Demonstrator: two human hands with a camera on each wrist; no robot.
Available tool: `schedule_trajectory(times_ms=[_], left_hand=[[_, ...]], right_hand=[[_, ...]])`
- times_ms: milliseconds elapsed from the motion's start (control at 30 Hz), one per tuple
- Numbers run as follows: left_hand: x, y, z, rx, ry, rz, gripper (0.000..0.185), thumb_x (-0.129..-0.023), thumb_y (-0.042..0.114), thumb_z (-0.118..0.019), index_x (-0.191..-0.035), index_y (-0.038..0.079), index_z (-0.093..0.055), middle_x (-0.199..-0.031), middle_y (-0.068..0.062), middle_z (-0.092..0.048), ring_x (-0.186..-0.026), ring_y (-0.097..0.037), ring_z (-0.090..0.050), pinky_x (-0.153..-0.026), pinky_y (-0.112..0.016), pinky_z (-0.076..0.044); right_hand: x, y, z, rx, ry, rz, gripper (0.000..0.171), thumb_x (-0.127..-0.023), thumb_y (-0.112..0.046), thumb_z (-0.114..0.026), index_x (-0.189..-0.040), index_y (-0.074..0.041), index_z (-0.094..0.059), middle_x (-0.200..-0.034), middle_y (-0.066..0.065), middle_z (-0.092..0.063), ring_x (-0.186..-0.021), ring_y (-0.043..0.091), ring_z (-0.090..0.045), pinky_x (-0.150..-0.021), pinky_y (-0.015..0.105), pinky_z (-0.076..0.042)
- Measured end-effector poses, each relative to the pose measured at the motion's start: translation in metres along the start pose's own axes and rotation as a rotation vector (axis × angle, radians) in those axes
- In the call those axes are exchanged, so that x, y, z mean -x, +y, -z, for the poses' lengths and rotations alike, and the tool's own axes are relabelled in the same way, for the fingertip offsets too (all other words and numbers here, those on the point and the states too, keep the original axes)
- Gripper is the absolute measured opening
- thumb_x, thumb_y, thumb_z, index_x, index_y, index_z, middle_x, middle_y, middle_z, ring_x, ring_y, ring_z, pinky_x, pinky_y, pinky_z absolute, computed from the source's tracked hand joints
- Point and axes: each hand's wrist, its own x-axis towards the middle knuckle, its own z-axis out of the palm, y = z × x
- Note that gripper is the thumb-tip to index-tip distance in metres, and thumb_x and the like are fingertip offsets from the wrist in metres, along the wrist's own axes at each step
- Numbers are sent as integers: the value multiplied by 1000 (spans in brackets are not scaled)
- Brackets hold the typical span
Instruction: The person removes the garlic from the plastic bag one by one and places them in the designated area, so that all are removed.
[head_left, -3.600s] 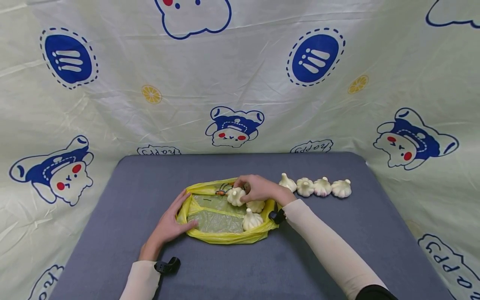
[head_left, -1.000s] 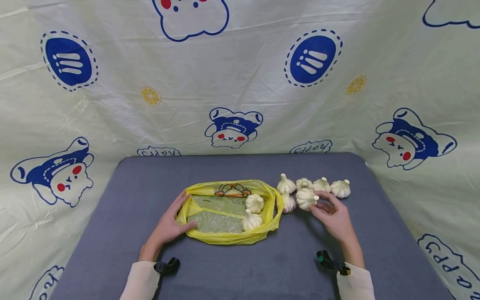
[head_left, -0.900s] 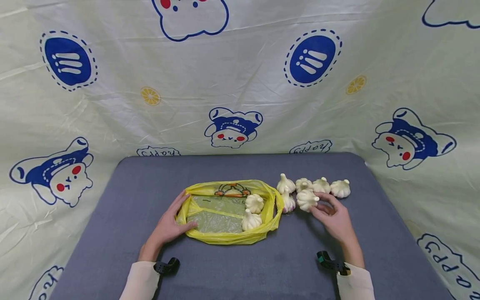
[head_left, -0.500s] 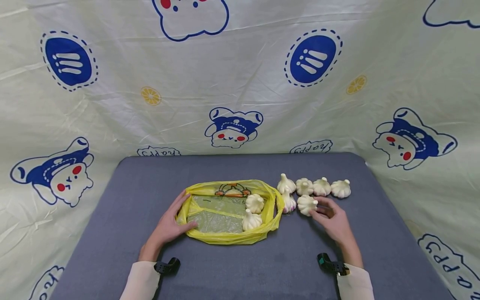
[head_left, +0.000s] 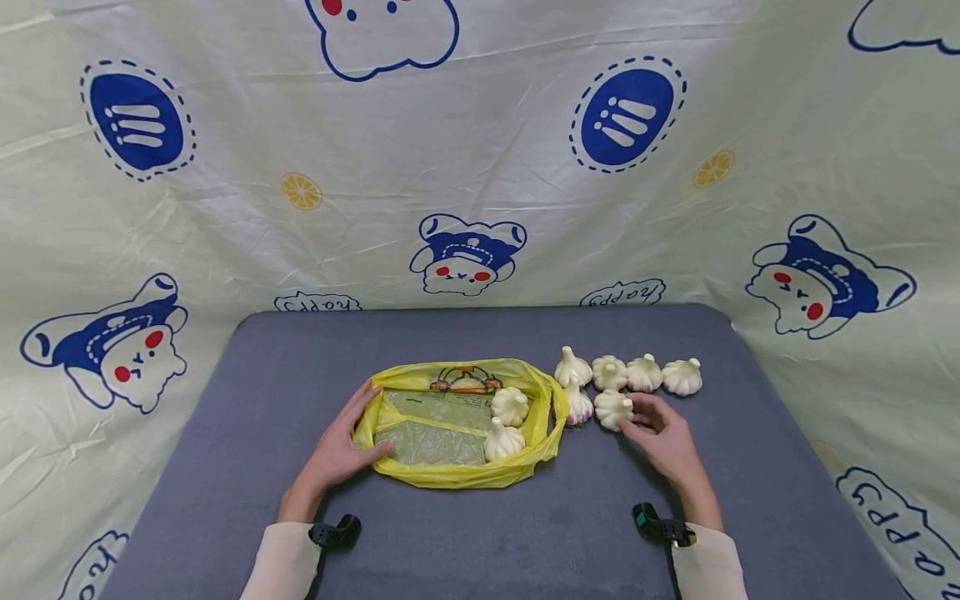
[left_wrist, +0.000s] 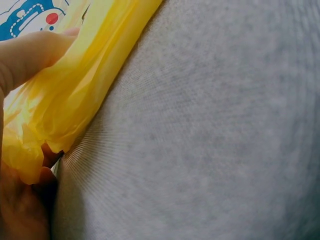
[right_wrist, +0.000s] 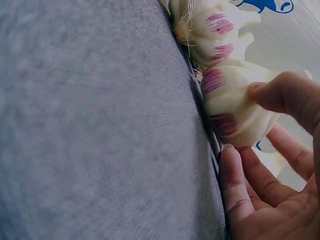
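A yellow plastic bag [head_left: 450, 477] lies with its mouth spread wide, two white garlic bulbs [head_left: 504, 439] inside at its right end. My left hand [head_left: 345, 446] holds the bag's left side, thumb over the rim; in the left wrist view the thumb [left_wrist: 30, 57] presses the yellow plastic and other fingers curl beneath it. To the right of the bag, my right hand [head_left: 667, 442] pinches a garlic bulb [head_left: 611, 408] that sits on the table. The right wrist view shows this purple-streaked bulb [right_wrist: 235, 100] between thumb and fingers, close against another bulb [right_wrist: 212, 30].
Behind the held bulb runs a row of several garlic bulbs [head_left: 643, 373]. One more bulb [head_left: 577, 406] stands between it and the bag, close to the bag's right edge. The grey table [head_left: 480, 550] ends at the back against a printed curtain [head_left: 360, 167].
My right hand has carried a garlic bulb out of the bag to the right, then lowered it to the table in front of the row. The left hand has stayed on the bag.
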Motion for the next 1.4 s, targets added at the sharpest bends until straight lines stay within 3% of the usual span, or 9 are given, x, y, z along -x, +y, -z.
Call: schedule_trajectory(times_ms=[233, 533, 700, 800, 1033, 1167, 1267, 1400], left_hand=[[-1, -2, -1, 4, 6, 1, 92, -86, 38, -82, -162, 16, -34, -173, -8, -18, -157, -40, -20, -119, -69, -24], [-1, 0, 0, -2, -2, -4, 92, -85, 37, -82, -162, 14, -35, -173, -8, -18, -157, -41, -20, -119, -69, -24], [-1, 2, 0, 6, -8, -4, 92, -86, 36, -82, -162, 14, -35, -173, -8, -18, -157, -41, -20, -119, -70, -24], [-2, 1, 0, 8, -7, -9, 92, -86, 36, -82, -162, 15, -34, -173, -9, -18, -157, -41, -20, -119, -69, -24], [-1, 0, 1, 13, -3, -14, 92, -86, 35, -82, -162, 15, -35, -173, -8, -18, -157, -41, -19, -119, -69, -23], [-1, -1, 1, 8, 3, -20, 92, -85, 35, -82, -161, 14, -35, -173, -9, -18, -157, -42, -20, -119, -70, -24], [-1, -2, 0, 10, 3, -20, 92, -86, 36, -82, -162, 15, -35, -173, -9, -18, -157, -42, -20, -119, -70, -23], [0, -2, 0, 16, 3, -17, 93, -85, 35, -83, -162, 15, -35, -173, -8, -18, -157, -40, -20, -119, -69, -23]], right_hand=[[-1, -2, -2, 27, -3, -12, 50, -96, -26, -76, -137, -3, -60, -130, 14, -62, -98, -9, -57, -81, 10, -48], [0, -3, -1, 62, -26, -18, 51, -97, -28, -74, -139, -4, -58, -134, 16, -60, -99, -9, -55, -82, 10, -47], [0, -10, 4, 51, -39, -11, 54, -98, -26, -73, -142, -1, -55, -138, 21, -59, -108, -4, -55, -85, 12, -48], [1, -18, 6, 59, -30, 1, 56, -98, -26, -73, -144, -2, -53, -142, 21, -58, -117, 3, -55, -88, 9, -45], [2, -43, 10, 103, -34, 67, 62, -97, -24, -74, -149, -3, -48, -149, 21, -53, -137, 39, -49, -89, 9, -45], [4, -64, 8, 120, -51, 103, 67, -96, -25, -75, -151, -4, -45, -151, 21, -51, -138, 40, -48, -99, 32, -52], [5, -78, 5, 105, -97, 111, 69, -96, -26, -75, -154, -6, -43, -154, 20, -47, -140, 41, -45, -105, 56, -47], [6, -93, 0, 108, -158, 127, 72, -95, -26, -77, -155, -9, -41, -157, 19, -44, -144, 43, -40, -110, 62, -42]])
